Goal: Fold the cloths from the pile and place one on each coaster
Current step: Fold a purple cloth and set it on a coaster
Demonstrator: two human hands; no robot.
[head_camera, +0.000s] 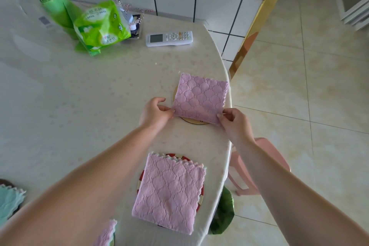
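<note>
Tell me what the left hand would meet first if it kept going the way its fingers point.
The left hand points right, along the near edge of the folded pink cloth it already pinches. Past that, probably the right hand at the opposite corner, though depth is unclear.

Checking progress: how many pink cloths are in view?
3: far pink cloth between both hands, near pink cloth on a coaster, third pink cloth at the bottom edge. More may be hidden.
</note>
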